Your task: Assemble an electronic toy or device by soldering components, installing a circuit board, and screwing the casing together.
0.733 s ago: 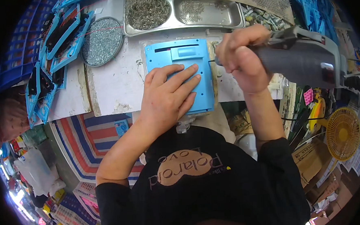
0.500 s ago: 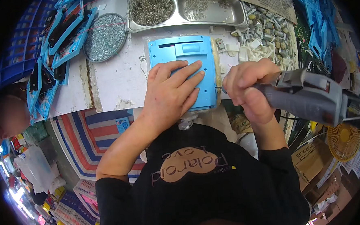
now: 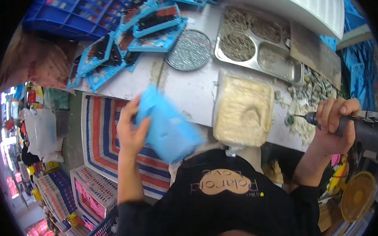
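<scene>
My left hand (image 3: 132, 129) grips the left edge of a light-blue plastic housing (image 3: 168, 129), which is smeared by motion. It hangs over the bench's front edge, above a striped bag. In my right hand (image 3: 336, 119) is a dark electric screwdriver (image 3: 363, 132), fingers wrapped round its front end, its thin bit pointing left over the bench. Between the hands lies a cream pad in clear wrapping (image 3: 244, 108), bare on top, with a round dent.
A round dish of silvery screws (image 3: 188, 49) and a steel tray of small metal parts (image 3: 262, 48) stand at the back. Blue housings with dark insides (image 3: 102, 56) are heaped back left. Loose grey and white parts (image 3: 309, 94) lie right. Below left is the striped bag (image 3: 102, 139).
My left hand has lifted the blue housing off the pad and carried it left. My right hand has drawn the screwdriver away to the right. The view has shifted.
</scene>
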Action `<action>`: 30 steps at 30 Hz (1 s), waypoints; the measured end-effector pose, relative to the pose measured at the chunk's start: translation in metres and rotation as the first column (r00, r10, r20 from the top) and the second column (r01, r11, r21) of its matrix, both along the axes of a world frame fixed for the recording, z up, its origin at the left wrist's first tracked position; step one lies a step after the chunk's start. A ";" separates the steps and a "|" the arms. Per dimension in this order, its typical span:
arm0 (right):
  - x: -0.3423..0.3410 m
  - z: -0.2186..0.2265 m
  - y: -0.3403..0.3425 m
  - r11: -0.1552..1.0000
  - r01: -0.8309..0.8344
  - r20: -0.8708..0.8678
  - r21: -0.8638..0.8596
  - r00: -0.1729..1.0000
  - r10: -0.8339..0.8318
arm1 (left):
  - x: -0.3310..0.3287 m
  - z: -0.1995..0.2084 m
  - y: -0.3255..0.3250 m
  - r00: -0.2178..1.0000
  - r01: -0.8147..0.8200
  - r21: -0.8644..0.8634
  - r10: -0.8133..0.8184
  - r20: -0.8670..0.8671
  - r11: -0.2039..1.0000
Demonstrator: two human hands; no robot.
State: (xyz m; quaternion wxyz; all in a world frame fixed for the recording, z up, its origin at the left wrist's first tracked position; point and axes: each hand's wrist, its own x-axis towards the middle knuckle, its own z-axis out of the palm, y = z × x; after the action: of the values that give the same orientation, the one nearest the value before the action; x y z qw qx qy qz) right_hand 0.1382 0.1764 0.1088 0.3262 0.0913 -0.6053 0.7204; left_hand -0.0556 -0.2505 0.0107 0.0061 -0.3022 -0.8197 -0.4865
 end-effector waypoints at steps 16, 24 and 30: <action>-0.040 -0.023 0.025 0.995 0.097 0.154 -0.012 0.983 -0.094 | -0.085 0.048 0.007 0.990 -0.119 -0.242 0.135 0.051 0.963; -0.021 -0.016 0.035 0.983 0.165 0.201 0.075 0.964 -0.177 | -0.272 0.058 0.064 0.869 -0.241 -0.697 -0.170 -0.466 0.676; -0.033 -0.006 -0.006 0.378 0.842 -0.319 0.385 0.505 -0.802 | -0.222 0.118 0.058 0.959 0.070 -0.189 -0.118 -0.258 0.980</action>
State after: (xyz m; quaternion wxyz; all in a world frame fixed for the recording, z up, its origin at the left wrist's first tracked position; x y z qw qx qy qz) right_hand 0.1049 0.1700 0.1027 0.6282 -0.1125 -0.7183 0.2772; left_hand -0.2780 -0.1922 0.1286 0.0666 -0.4031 -0.8362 -0.3658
